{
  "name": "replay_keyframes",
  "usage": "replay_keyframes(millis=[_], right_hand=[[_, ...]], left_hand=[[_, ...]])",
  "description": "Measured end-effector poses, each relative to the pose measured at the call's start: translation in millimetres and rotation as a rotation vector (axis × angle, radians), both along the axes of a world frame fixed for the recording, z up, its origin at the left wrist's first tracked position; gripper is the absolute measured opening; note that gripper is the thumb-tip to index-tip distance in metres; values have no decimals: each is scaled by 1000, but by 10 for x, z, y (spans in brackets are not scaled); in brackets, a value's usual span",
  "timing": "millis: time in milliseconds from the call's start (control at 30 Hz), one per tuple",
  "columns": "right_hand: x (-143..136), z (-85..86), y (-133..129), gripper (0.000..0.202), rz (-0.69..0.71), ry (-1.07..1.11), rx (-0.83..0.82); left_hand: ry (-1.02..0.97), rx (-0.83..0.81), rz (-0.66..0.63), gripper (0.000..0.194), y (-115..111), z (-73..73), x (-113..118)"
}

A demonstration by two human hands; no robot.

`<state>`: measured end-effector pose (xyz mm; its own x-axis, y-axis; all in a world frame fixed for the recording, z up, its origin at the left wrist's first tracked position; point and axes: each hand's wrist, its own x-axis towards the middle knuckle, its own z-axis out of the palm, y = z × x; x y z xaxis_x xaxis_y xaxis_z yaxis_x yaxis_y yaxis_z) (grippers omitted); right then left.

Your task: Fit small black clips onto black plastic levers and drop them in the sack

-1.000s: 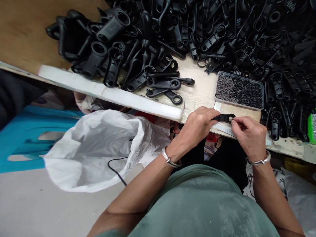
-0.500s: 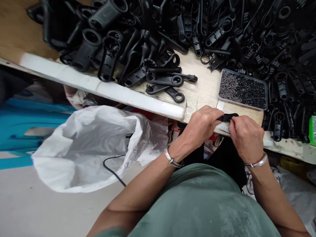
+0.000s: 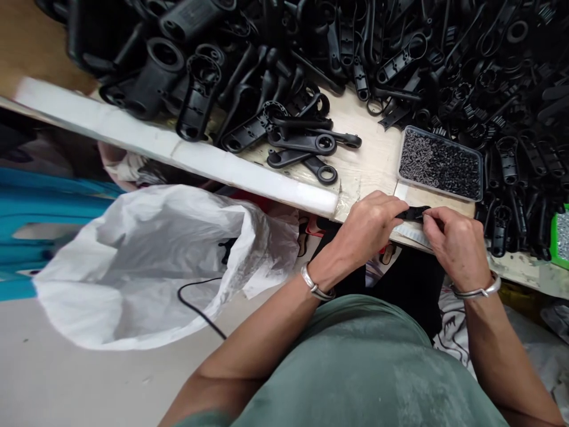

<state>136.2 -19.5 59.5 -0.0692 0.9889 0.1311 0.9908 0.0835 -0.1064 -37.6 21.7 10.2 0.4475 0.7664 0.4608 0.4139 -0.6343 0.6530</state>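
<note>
My left hand [image 3: 373,222] grips the left end of a small black plastic part [image 3: 414,213] over the table's front edge. At the part's right end is my right hand [image 3: 457,243], thumb and fingertips pinched together; whatever may be between them is too small to make out. Just behind both hands sits a clear box [image 3: 440,163] filled with small dark pieces, likely screws. Several black handle-like parts [image 3: 306,144] lie on the table to the left of the box.
Large heaps of black plastic parts [image 3: 200,95] cover the back of the table. A white foam strip [image 3: 213,169] runs along its left front edge. Below stands an open white sack [image 3: 151,261] with a black cable beside it. A green-edged container [image 3: 555,240] is at the far right.
The camera view has shifted slightly. My right hand has moved a little to the right along the black part, showing more of its fingers. My left hand keeps its hold.
</note>
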Motion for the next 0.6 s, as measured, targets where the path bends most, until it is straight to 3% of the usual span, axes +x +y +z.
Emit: replay_keyframes(millis=[200, 367, 500, 600], right_hand=[[-109, 143, 54, 22, 34, -304, -99], [-469, 294, 121, 24, -13, -530, -254], [-539, 291, 174, 28, -74, -437, -265], [-292, 186, 116, 20, -94, -114, -196]], left_hand=[[2, 42, -1, 7, -13, -21, 4], [-8, 103, 5, 24, -28, -43, 5], [-35, 157, 18, 28, -39, -75, -2], [-80, 172, 44, 20, -56, -103, 2]])
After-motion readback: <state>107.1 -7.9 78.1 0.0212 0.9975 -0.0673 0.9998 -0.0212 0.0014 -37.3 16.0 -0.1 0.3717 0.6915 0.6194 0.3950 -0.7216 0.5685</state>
